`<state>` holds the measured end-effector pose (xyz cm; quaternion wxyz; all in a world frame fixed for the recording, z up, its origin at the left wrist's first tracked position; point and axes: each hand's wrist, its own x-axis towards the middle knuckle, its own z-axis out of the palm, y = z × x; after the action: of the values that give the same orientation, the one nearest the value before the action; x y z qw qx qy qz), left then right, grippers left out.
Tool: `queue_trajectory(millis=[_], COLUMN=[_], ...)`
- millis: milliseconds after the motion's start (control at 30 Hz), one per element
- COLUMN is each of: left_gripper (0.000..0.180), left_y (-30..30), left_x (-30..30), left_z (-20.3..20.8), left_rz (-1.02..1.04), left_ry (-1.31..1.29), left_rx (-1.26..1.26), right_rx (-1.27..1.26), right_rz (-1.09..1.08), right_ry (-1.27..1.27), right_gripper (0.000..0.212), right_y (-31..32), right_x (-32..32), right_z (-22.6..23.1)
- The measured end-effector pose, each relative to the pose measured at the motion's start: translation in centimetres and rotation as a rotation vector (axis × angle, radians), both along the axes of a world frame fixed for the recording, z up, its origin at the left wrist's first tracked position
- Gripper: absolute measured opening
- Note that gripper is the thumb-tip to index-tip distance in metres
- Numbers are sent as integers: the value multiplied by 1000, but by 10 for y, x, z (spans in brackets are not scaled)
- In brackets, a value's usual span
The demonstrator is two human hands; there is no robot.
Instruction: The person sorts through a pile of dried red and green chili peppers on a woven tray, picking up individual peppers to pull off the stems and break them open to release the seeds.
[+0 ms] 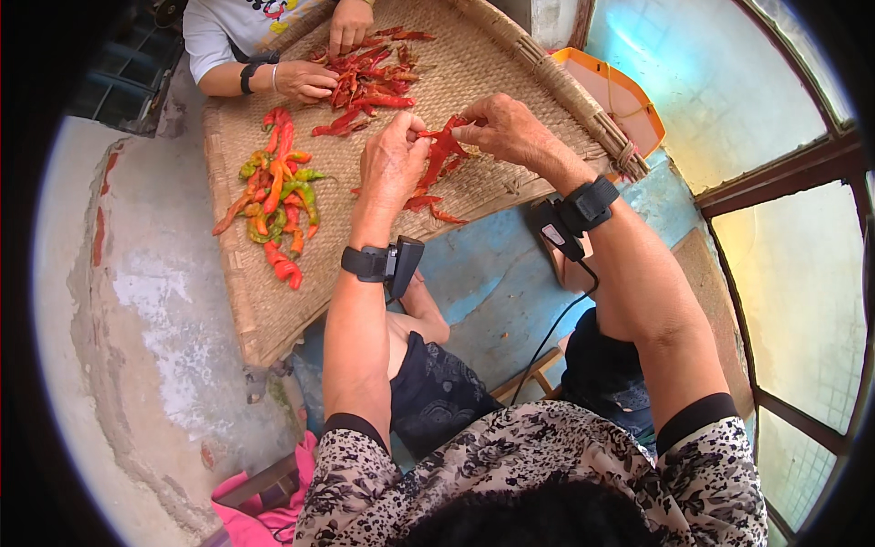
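Note:
Over the near edge of a woven tray (pixel 273 319), my two hands come close together at a red chili pepper (pixel 444 148). My left hand (pixel 396 162) is closed in a pinch at the pepper's left side, by its upper end. From the other side, my right hand (pixel 512 135) pinches the same pepper between thumb and fingers. More red chili pieces (pixel 424 201) lie on the weave just below my hands. To the left rests a heap of red, orange and green chilies (pixel 278 187). Farther back is a pile of dark red chilies (pixel 375 80).
Across the tray, another person's hands (pixel 308 81) work at the far pile. An orange-rimmed container (pixel 649 117) stands beyond the tray's right edge. A rough wall (pixel 173 273) is on the left, framed window panes (pixel 793 273) on the right. A cable (pixel 556 342) hangs from my right wrist.

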<state>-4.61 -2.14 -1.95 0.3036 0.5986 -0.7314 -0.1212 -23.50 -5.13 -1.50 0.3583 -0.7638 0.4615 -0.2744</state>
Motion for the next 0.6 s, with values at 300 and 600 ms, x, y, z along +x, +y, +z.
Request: queue_trajectory(millis=[300, 600], left_gripper=[19, 17], left_y=[2, 5], left_x=[14, 24], left_z=[-1, -23], left_rz=[-14, -25], left_ry=[176, -484], left_rx=[75, -109], right_rx=[15, 299], right_rz=[-95, -554], right_ry=[-189, -1643], right_gripper=[26, 16], right_y=[-10, -35], right_x=[18, -65], right_z=[-5, 8])
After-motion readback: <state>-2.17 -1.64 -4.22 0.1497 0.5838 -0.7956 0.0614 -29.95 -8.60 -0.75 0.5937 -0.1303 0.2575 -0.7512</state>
